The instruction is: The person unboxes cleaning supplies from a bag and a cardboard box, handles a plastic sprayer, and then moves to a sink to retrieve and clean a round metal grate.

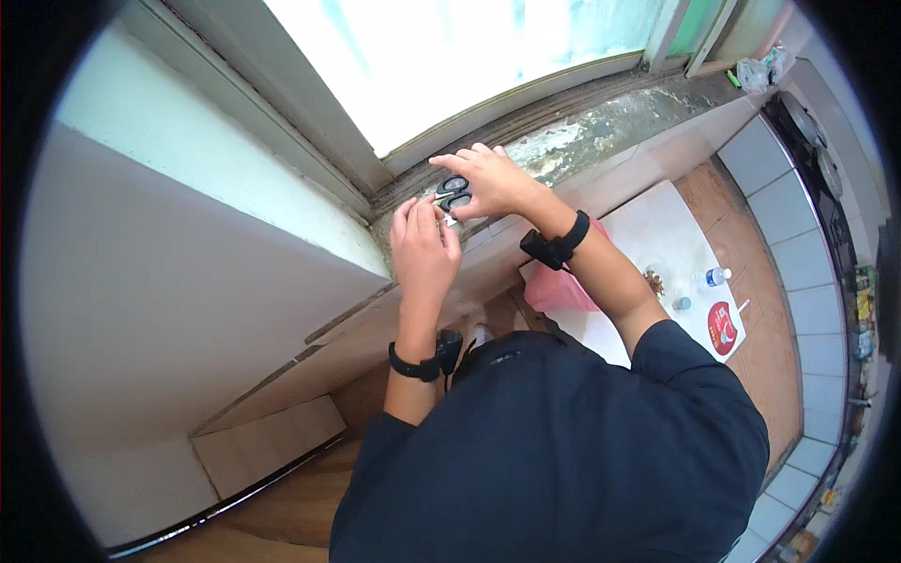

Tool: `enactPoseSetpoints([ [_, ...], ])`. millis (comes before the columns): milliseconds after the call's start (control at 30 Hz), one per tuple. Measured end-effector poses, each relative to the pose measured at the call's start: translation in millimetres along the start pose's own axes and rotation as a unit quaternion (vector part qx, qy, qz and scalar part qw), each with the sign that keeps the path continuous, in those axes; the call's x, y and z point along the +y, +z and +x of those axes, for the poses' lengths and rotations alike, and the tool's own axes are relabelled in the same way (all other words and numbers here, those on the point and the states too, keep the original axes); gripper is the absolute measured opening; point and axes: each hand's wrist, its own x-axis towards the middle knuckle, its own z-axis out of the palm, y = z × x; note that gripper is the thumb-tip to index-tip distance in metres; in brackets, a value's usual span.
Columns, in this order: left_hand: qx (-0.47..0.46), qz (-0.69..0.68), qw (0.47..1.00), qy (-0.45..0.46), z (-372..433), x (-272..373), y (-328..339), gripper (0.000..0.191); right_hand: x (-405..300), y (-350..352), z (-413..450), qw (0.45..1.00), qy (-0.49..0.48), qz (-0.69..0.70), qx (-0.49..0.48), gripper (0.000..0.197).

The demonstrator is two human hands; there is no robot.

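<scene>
A pair of scissors point(452, 194) with black handle loops is between my hands, over the window sill point(563, 144). The fingertips of my left hand point(424, 236) close around the blade end, which they mostly hide. My right hand point(496, 181) is at the handles, its thumb against the lower loop and its index finger stretched out past the upper one. Whether the right fingers grip the loops is unclear. Each wrist wears a black strap with a small box.
A frosted window point(479, 63) rises behind the sill. White wall point(176, 267) stands at left. Below right, a white table point(662, 218) carries a pink bag point(559, 288), a water bottle point(716, 276) and a red fan-shaped card point(721, 329). A plastic bag point(753, 74) lies at the sill's far end.
</scene>
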Motion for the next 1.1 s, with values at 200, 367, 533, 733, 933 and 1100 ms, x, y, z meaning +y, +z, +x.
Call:
enactPoseSetpoints([
  [200, -0.016, 0.025, 1.0, -0.008, 8.9, -9.6, 3.6, 0.031, -1.8, -12.6, -0.2, 0.996, -0.036, 0.03, 0.069, 0.068],
  [367, -0.043, 0.014, 0.999, 0.013, 11.9, -11.0, 5.2, 0.033, -3.9, -32.3, -21.6, 0.995, -0.038, 0.045, 0.082, 0.067],
  [533, -0.056, -0.05, 0.997, 0.024, 9.8, 4.1, 4.7, 0.032, 2.6, -51.0, -56.3, 0.985, -0.06, 0.11, 0.116, 0.069],
  [733, -0.099, -0.153, 0.983, -0.013, -4.8, 45.9, 6.9, 0.036, 18.7, -59.6, -114.2, 0.966, -0.011, 0.232, 0.111, 0.068],
  [933, -0.132, -0.131, 0.982, 0.02, -26.6, 87.1, 24.7, 0.036, 27.1, -54.5, -170.4, 0.945, -0.008, 0.289, 0.154, 0.064],
  [1100, -0.199, -0.141, 0.97, -0.006, -53.9, 113.1, 27.6, 0.034, 27.5, -44.0, -222.5, 0.918, 0.001, 0.362, 0.165, 0.066],
])
